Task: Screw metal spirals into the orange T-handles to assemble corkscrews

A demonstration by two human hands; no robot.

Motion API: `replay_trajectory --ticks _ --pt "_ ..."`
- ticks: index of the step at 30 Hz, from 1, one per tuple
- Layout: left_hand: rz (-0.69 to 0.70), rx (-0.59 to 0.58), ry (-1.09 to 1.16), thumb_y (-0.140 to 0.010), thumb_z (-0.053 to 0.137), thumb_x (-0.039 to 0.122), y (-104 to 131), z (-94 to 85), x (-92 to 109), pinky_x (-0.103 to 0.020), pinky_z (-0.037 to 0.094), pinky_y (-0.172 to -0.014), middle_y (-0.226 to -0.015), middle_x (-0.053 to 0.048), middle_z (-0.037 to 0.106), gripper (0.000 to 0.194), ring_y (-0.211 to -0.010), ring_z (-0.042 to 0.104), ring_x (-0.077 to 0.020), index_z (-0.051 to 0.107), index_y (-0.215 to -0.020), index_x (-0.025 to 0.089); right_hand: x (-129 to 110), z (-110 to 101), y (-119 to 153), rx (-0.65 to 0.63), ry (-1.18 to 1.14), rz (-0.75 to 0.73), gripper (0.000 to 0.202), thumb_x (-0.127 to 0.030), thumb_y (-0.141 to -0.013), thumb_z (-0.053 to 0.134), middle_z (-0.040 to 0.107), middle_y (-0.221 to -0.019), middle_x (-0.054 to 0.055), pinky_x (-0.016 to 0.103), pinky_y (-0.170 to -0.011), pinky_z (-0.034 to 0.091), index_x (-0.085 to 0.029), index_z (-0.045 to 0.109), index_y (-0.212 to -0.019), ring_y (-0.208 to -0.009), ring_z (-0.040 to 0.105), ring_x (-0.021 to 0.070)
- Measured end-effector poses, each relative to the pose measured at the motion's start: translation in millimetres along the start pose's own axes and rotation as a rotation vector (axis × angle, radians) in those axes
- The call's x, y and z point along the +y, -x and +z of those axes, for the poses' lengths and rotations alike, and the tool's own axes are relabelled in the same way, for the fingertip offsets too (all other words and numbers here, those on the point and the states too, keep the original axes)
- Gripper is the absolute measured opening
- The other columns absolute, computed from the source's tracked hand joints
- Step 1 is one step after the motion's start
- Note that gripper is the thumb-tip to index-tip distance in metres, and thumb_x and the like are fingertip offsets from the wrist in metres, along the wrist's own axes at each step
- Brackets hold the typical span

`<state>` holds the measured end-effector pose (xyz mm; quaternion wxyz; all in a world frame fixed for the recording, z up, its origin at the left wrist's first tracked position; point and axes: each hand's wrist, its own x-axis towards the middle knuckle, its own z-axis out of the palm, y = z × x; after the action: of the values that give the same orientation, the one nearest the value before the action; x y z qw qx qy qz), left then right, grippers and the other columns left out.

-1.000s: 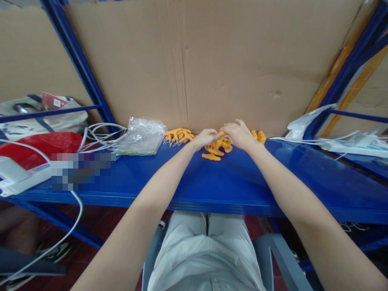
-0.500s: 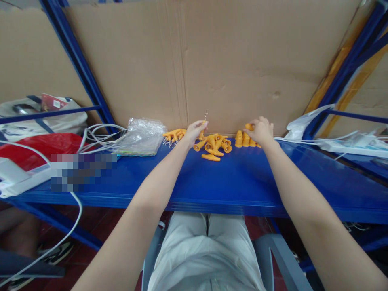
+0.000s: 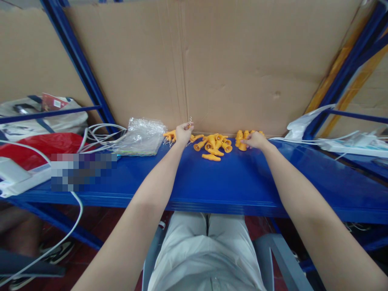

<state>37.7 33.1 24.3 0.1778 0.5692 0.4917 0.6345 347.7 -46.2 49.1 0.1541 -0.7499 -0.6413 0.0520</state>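
My left hand (image 3: 183, 133) is closed around a yellow-handled corkscrew (image 3: 190, 121), its metal spiral pointing up. Below and beside that hand lie more yellow corkscrew handles (image 3: 170, 135) with spirals, partly hidden by it. My right hand (image 3: 256, 140) has its fingers at a yellow bell-shaped corkscrew body (image 3: 242, 146), which stands upright on the table in front of similar bodies (image 3: 239, 133). The hand covers part of that group. Between my hands is a loose pile of yellow bell-shaped bodies (image 3: 216, 141), some with open ends facing me. A yellow handle (image 3: 211, 157) lies in front of them.
The blue table (image 3: 218, 182) backs onto a cardboard panel (image 3: 230, 68). To the left are clear plastic bags (image 3: 142, 135), white cables (image 3: 101, 131), a red bag (image 3: 45, 149) and a power strip (image 3: 27, 180). White cables and another strip (image 3: 354, 144) lie at the right.
My right hand has lowered the yellow body from above the row to the table in front of it. My left hand has moved left with the corkscrew, toward the other handles.
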Motion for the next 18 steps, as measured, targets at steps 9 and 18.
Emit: replay_trajectory --ticks 9,18 --pt "-0.002 -0.032 -0.104 -0.082 0.063 0.011 5.9 -2.2 0.7 -0.023 0.040 -0.060 -0.054 0.006 0.051 0.018 -0.054 0.049 -0.0121 0.076 -0.094 0.016 2.7 10.8 -5.6 0.035 0.021 -0.052 0.018 -0.027 -0.094 0.061 0.078 -0.087 0.011 0.031 -0.080 0.055 -0.015 0.074 -0.097 -0.081 0.074 0.0212" --pt "0.037 -0.079 -0.203 -0.085 0.063 0.014 10.1 -3.8 -2.9 -0.028 0.053 -0.091 -0.107 -0.009 0.076 0.026 -0.095 0.070 -0.0188 0.073 -0.109 0.015 19.5 26.0 -27.5 0.143 0.153 -0.146 0.037 -0.037 -0.083 0.071 0.076 -0.103 0.016 0.049 -0.097 0.052 -0.018 0.072 -0.115 -0.111 0.070 0.0365"
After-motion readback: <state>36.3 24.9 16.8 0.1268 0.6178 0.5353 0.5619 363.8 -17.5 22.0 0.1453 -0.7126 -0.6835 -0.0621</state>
